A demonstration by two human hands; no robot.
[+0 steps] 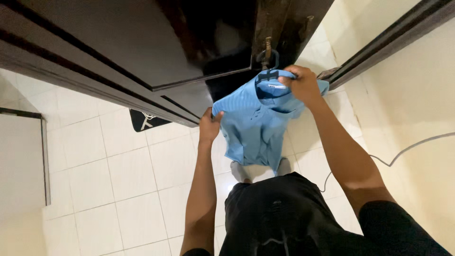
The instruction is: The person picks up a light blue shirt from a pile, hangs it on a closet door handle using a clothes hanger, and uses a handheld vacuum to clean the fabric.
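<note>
Head view, white tiled floor (118, 175), dark wooden door (118, 42)

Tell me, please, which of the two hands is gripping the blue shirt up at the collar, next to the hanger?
The right hand: it grips the blue shirt at the collar beside the hanger. The left hand holds the shirt lower down, at its side edge.

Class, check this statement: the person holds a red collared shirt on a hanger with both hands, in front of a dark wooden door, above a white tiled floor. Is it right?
Not quite: the shirt is light blue, not red. The head view shows it. The rest stands: the right hand grips it at the collar by the hanger, the left hand holds its edge, in front of the dark wooden door, above the white tiled floor.
</note>
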